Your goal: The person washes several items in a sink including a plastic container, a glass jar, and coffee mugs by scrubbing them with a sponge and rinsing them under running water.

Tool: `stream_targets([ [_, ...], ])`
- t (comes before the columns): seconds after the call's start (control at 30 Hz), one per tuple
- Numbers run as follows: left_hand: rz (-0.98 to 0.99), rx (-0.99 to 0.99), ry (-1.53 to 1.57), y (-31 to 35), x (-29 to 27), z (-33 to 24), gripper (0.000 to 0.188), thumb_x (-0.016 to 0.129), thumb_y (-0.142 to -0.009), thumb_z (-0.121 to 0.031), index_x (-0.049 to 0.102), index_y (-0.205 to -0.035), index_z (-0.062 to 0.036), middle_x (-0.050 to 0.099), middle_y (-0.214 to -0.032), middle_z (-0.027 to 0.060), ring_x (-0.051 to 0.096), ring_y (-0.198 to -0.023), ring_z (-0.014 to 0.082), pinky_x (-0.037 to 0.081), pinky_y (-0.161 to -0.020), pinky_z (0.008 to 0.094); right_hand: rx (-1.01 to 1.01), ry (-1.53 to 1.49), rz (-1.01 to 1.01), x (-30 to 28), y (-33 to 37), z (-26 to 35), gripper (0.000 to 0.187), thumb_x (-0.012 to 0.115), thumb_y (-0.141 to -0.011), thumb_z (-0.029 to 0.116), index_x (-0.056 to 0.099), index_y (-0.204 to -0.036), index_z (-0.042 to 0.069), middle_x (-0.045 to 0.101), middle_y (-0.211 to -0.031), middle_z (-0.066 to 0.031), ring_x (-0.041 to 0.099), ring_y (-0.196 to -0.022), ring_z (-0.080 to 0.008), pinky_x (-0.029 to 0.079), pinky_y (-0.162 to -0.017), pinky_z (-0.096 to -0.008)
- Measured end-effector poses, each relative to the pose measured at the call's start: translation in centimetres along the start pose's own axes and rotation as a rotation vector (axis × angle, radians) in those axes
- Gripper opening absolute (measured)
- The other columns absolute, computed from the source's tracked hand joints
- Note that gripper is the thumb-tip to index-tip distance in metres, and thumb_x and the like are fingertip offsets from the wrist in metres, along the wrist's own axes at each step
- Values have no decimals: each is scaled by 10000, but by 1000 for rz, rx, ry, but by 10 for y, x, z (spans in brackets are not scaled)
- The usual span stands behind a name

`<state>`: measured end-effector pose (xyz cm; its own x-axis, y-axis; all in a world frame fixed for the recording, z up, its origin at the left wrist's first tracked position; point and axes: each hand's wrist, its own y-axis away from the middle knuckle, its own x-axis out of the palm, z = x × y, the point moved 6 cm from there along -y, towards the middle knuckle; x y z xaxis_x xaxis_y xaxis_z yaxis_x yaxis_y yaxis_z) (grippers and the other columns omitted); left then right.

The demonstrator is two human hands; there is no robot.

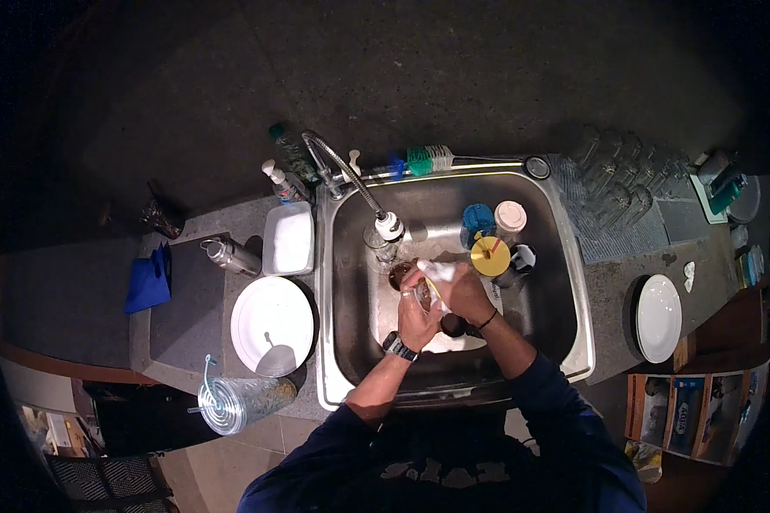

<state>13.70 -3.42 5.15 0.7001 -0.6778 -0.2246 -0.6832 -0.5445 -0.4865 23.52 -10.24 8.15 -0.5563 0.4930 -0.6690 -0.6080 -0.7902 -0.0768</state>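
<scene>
Both my hands are close together over the middle of the metal sink (326,316). My left hand (417,323), with a watch at the wrist, is closed around a small brownish see-through thing (423,296), mostly covered by fingers. Against it my right hand (468,295) presses a sponge (436,272) covered in white foam, with a yellow edge showing. Just beyond the fingers is a brown round vessel (399,274). Under the faucet head (389,226) stands a clear glass (382,247). Dark round dishware (453,325) shows partly below my right hand.
Right in the sink stand a blue-lidded container (477,217), a pale-lidded cup (511,215), a yellow-lidded cup (490,256) and a dark cup (522,258). Leftward are a white bowl (272,323), a tub (288,239) and a tumbler (246,402). Several glasses (612,205) and plates (659,318) are rightward.
</scene>
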Motion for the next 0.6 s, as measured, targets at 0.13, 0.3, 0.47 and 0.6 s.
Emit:
stream_targets([
  [0.13,113,-483,545,0,3,24,480,501,-968,-319,389,-1321,-13,591,-1097,160,629,-957,251,540,-728,362,-302,-14,-112,9,18,-9,344,717,-767,241,648,-1024,22,670,-916,-171,647,-846,-379,514,-763,-446],
  [0.3,339,-1260,1456,12,18,2,700,370,-930,-659,478,-1301,-75,639,-1087,171,685,-801,300,575,-598,466,-614,-243,110,-31,23,36,357,743,-724,179,652,-1033,25,653,-907,-128,635,-845,-349,497,-805,-430],
  [0.47,230,-1053,1332,6,27,-16,584,403,-971,-562,525,-1260,-69,646,-1099,120,669,-898,272,561,-757,435,-833,125,-48,-34,23,-2,367,589,-856,78,623,-1221,74,663,-973,-121,638,-739,-218,502,-599,-321],
  [0.6,-104,-893,1138,1,28,20,380,494,-989,-390,586,-1136,-52,676,-1004,80,664,-908,206,543,-799,353,-671,642,-524,-24,14,-24,586,568,-795,56,512,-1375,118,636,-939,-114,621,-796,-205,481,-633,-321],
])
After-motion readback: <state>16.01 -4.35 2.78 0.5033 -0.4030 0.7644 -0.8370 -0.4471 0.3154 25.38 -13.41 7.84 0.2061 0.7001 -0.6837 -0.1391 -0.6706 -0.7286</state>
